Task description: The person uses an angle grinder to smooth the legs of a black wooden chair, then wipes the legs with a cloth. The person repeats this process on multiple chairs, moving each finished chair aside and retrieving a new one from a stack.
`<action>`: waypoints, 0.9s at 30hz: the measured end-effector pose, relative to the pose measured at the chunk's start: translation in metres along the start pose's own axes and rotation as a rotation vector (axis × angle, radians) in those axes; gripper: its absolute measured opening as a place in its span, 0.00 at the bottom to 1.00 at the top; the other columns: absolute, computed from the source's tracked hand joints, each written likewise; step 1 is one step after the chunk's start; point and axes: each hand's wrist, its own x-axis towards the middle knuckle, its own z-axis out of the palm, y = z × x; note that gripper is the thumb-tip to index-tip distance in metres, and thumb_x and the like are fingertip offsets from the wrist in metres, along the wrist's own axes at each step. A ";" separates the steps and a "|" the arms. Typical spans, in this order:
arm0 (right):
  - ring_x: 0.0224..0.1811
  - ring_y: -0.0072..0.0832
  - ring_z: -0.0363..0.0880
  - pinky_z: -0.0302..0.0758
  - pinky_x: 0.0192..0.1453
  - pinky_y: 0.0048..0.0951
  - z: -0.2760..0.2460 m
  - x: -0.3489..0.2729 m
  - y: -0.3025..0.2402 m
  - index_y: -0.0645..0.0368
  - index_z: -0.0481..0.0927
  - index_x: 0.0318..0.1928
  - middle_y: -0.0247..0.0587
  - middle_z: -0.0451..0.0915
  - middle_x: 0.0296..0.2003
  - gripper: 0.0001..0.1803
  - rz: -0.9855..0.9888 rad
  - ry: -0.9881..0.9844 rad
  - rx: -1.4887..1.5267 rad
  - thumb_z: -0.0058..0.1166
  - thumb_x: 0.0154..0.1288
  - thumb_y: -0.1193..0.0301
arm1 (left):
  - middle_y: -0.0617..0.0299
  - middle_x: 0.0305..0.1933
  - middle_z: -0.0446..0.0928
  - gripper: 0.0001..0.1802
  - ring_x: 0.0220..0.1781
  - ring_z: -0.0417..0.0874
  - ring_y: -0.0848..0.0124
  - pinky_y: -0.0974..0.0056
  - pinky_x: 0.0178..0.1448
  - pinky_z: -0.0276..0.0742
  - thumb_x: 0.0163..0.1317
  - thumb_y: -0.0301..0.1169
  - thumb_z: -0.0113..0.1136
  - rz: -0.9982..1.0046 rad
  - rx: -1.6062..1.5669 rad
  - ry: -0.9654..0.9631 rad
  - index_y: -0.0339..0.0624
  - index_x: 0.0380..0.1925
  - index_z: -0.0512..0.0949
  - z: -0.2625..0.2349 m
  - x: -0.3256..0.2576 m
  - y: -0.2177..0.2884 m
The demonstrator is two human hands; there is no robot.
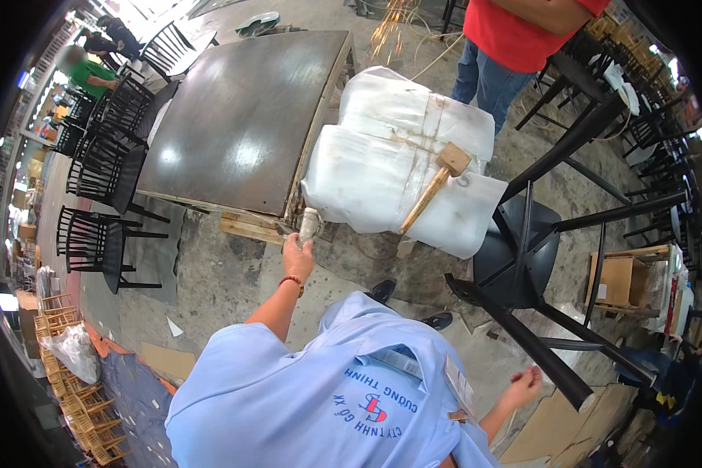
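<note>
My left hand (297,257) reaches forward to the near right corner of a dark-topped table (246,117). Its fingers close around the lower end of a pale, wrapped-looking cylinder (310,225); its exact kind is unclear. Just right of it lies a white padded bundle (366,175), bound with cord. A wooden mallet (425,199) rests on the bundle, head away from me. My right hand (526,384) hangs low at my right side, fingers curled, with nothing visible in it. Beside it, apart from the hand, is the leg of a black chair (517,261) tipped over with its legs outward.
A person in a red shirt (515,39) stands beyond the bundle, and sparks (390,27) fly near the far edge. Black chairs (105,175) line the left, with a person in green (86,74) behind. A wooden crate with cardboard (628,281) stands at right.
</note>
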 end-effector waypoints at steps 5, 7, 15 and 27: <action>0.25 0.22 0.77 0.72 0.25 0.23 -0.010 -0.041 0.049 0.65 0.78 0.49 0.39 0.80 0.35 0.12 0.151 -0.299 -0.143 0.50 0.67 0.74 | 0.43 0.49 0.79 0.25 0.52 0.80 0.47 0.51 0.56 0.74 0.63 0.39 0.66 -0.018 0.004 0.078 0.35 0.53 0.71 -0.001 0.020 0.000; 0.25 0.23 0.77 0.72 0.24 0.24 -0.016 -0.050 0.068 0.65 0.77 0.49 0.39 0.80 0.35 0.13 0.275 -0.369 -0.180 0.51 0.66 0.74 | 0.43 0.47 0.80 0.24 0.50 0.81 0.47 0.50 0.54 0.74 0.62 0.40 0.66 -0.090 -0.032 0.107 0.35 0.51 0.71 0.004 0.025 0.006; 0.26 0.26 0.80 0.74 0.25 0.26 -0.056 -0.065 0.099 0.63 0.77 0.51 0.38 0.80 0.36 0.16 0.549 -0.508 -0.248 0.55 0.63 0.71 | 0.42 0.42 0.81 0.24 0.45 0.83 0.45 0.48 0.50 0.76 0.60 0.42 0.68 -0.263 -0.033 0.198 0.36 0.45 0.70 0.016 0.024 0.016; 0.25 0.27 0.79 0.74 0.25 0.27 -0.239 -0.093 0.208 0.61 0.76 0.52 0.39 0.79 0.36 0.17 0.784 -0.090 -0.021 0.54 0.62 0.70 | 0.36 0.63 0.72 0.54 0.62 0.77 0.43 0.48 0.64 0.73 0.53 0.68 0.62 -0.224 0.426 0.138 0.23 0.58 0.68 0.005 -0.037 0.050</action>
